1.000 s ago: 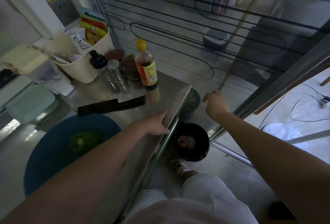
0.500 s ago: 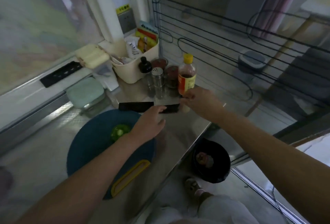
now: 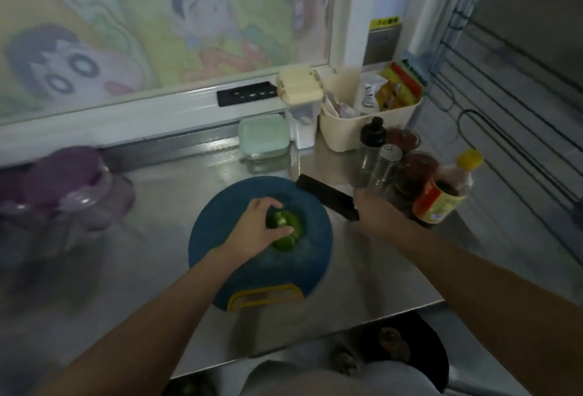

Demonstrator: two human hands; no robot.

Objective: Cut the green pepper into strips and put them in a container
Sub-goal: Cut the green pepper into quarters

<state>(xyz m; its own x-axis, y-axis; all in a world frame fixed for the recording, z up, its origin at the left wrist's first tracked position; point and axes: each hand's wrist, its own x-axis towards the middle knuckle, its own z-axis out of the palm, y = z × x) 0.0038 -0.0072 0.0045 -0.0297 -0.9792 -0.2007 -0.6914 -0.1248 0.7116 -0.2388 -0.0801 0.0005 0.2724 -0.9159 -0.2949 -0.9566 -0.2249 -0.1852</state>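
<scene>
- Head camera looks down on a steel counter under a window covered in cartoon film.
- One round blue cutting board with a yellow handle lies mid-counter, handle toward the person.
- One black bin stands on the floor below the counter's edge, with something brownish inside, too blurred to name.
- One purple jar sits far left, smeared; I can't read its contents.
- One cream caddy at the back right is stuffed with packets. Beside it stand a clear box with a cream lid and a mint-lidded box, and what either holds is unclear.
- Crowded right of the board are one sauce bottle with a yellow cap, one black-capped bottle, one shaker and two jars of something reddish.
- One black knife lies just off the board's far right edge, between board and bottles.
- Left hand curls over the single green pepper, gripping it at the board's centre; the pepper looks uncut.
- Right hand is at the knife's near end, close by the sauce bottle. Blur hides whether it grips anything, so I can't tell.
</scene>
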